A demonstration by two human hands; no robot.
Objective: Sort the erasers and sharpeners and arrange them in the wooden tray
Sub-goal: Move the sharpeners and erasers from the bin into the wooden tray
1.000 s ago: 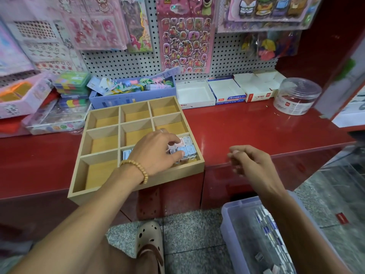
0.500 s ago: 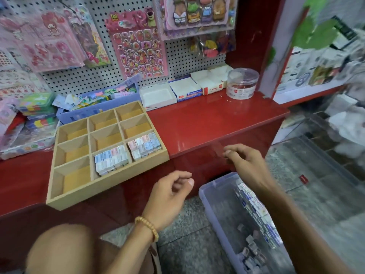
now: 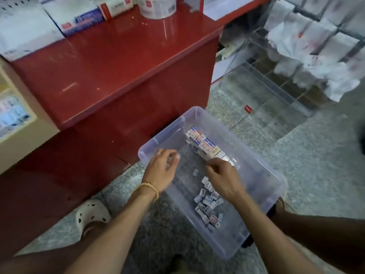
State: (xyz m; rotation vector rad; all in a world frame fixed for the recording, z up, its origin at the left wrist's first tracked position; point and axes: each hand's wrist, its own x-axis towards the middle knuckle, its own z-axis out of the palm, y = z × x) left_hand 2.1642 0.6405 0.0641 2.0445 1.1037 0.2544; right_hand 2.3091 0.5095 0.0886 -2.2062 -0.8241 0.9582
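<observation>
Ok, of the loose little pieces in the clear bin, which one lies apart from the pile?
The single small piece on the clear bin floor, between the left hand and right hand; the others cluster in the pile nearer the person.

one head-worn view looks steeply down, close over a clear bin on the floor.

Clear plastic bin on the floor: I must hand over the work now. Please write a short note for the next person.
Left hand: over the bin, fingers loosely curled, holding nothing visible.
Right hand: inside the clear plastic bin, fingers curled over the small pieces; grip not clear.
In the bin: a row of boxed items at the far wall, a loose pile of small pieces nearer.
Wooden tray: on the red counter, only its corner visible, one filled compartment.
Left: move the bin's contents to the tray, sorted.
</observation>
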